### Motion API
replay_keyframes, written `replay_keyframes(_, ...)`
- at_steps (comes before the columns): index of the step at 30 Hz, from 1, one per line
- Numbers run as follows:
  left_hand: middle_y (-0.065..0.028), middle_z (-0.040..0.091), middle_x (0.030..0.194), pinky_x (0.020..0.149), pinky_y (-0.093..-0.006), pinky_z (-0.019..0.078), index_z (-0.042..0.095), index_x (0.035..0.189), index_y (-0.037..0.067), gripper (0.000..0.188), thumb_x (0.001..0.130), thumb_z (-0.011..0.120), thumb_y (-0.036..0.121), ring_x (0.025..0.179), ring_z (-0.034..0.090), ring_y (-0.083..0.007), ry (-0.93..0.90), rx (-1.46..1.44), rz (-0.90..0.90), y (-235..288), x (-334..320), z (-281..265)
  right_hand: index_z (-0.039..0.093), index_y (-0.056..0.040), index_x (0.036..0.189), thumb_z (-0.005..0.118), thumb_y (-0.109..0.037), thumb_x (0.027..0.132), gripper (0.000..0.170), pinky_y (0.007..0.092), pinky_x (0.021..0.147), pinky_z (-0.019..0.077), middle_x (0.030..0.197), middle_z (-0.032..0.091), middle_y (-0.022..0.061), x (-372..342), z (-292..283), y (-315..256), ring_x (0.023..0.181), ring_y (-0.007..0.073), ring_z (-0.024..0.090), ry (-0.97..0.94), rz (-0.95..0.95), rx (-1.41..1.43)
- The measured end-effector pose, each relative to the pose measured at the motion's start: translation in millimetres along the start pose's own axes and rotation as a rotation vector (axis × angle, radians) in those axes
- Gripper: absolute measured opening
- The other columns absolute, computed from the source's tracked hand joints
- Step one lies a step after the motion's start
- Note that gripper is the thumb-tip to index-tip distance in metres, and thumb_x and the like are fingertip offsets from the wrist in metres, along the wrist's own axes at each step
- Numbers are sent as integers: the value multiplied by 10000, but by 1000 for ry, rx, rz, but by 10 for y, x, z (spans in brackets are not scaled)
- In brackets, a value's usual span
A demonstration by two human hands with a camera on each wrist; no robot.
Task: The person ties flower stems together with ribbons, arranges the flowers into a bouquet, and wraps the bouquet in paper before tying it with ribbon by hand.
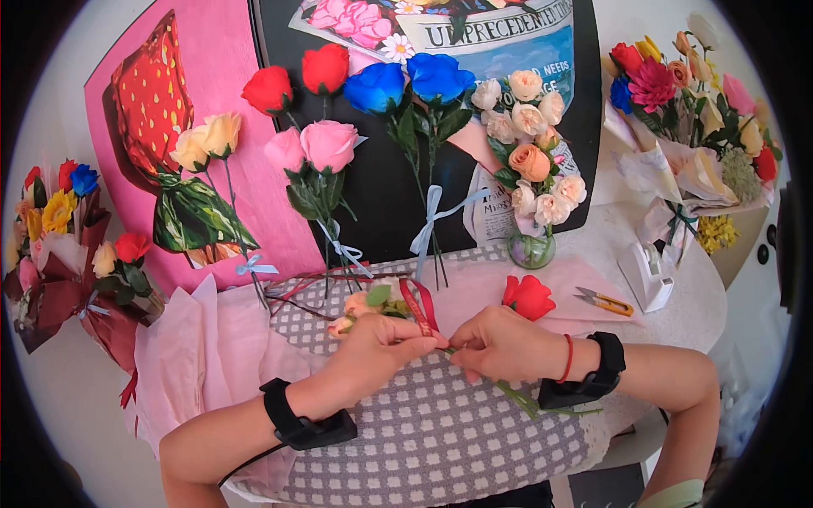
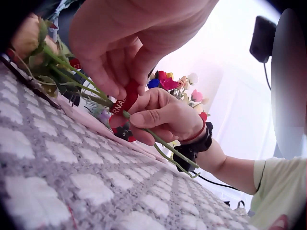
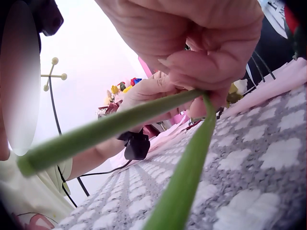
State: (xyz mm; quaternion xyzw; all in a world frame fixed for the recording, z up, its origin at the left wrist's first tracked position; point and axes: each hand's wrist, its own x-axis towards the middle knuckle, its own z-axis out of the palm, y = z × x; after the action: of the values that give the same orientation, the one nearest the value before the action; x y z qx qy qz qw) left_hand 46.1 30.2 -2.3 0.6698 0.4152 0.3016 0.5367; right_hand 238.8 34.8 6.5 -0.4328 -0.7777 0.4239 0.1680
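Both hands meet over the middle of the table. My left hand [image 1: 364,356] pinches a red ribbon [image 1: 415,309] with printed letters, which loops upward in the head view. In the left wrist view the ribbon [image 2: 126,98] lies around the green flower stems [image 2: 163,139]. My right hand [image 1: 508,343] grips those stems, right beside the ribbon. Two stem ends [image 3: 110,127] stick out below the right hand, large in the right wrist view. Peach roses [image 1: 356,305] top the stems beyond the left hand, partly hidden by it.
A red rose [image 1: 528,296] and yellow-handled snips [image 1: 605,300] lie on pink paper behind the right hand. A white tape dispenser [image 1: 648,278] stands at right. Pink wrapping paper [image 1: 220,347] covers the left side. Ribbon-tied roses [image 1: 318,148] lean at the back, with wrapped bouquets [image 1: 703,161] at the sides.
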Motion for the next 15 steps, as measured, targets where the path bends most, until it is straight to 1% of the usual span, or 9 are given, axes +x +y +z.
replay_keyframes(1, -5, 628, 815, 642, -175, 407, 642, 950, 6, 180, 847, 553, 123, 712, 508, -21, 38, -36, 11, -3, 12, -18, 622, 58, 793, 548, -87, 768, 165, 292, 516, 457, 564, 592, 110, 5, -1, 8, 510, 139, 585, 1, -3, 17)
replay_keyframes(2, -5, 628, 815, 642, -175, 407, 642, 950, 6, 180, 847, 553, 123, 712, 508, -21, 37, -35, 13, 1, 15, -24, 620, 57, 804, 544, -88, 773, 166, 288, 497, 455, 562, 591, 104, 6, -1, 12, 499, 135, 579, 2, -6, 34)
replay_keyframes(3, -4, 625, 806, 640, -177, 405, 645, 945, 9, 180, 847, 554, 130, 708, 506, -24, 49, -4, 4, 6, 17, -30, 620, 57, 804, 544, -88, 773, 166, 288, 497, 455, 562, 591, 104, 5, 3, 9, 499, 135, 579, 5, -7, 34)
replay_keyframes(5, -3, 621, 797, 639, -180, 403, 648, 940, 12, 181, 847, 556, 137, 705, 505, -26, 61, 28, -4, 34, 23, -32, 606, 51, 859, 539, -94, 787, 175, 275, 440, 439, 569, 590, 91, 4, 16, -4, 471, 128, 562, -53, 56, 46)
replay_keyframes(7, 0, 614, 788, 646, -185, 403, 650, 932, 15, 188, 847, 559, 156, 709, 504, -29, 86, 126, -8, 85, 18, -29, 595, 47, 883, 534, -97, 796, 179, 269, 421, 435, 579, 591, 87, 0, 23, -13, 457, 126, 552, -47, 77, 61)
replay_keyframes(9, -2, 616, 793, 652, -188, 404, 652, 928, 16, 190, 848, 558, 160, 718, 506, -30, 79, 112, 1, 28, 50, -39, 584, 43, 907, 529, -100, 805, 184, 264, 401, 432, 590, 592, 83, 4, 34, -12, 443, 123, 543, -39, 99, 76)
replay_keyframes(11, -4, 617, 798, 659, -191, 405, 653, 924, 17, 191, 849, 557, 164, 726, 509, -31, 72, 96, 9, -28, 79, -48, 574, 18, 961, 536, -107, 824, 189, 223, 382, 420, 599, 594, 48, 22, 56, 5, 411, 85, 502, -54, 167, 130)
replay_keyframes(15, -12, 629, 804, 665, -194, 416, 654, 909, 12, 178, 846, 559, 148, 727, 523, -34, 49, 7, -32, -51, 68, -46, 573, 13, 964, 542, -117, 829, 190, 217, 383, 422, 598, 591, 49, 37, 64, 28, 414, 86, 509, -83, 163, 153)
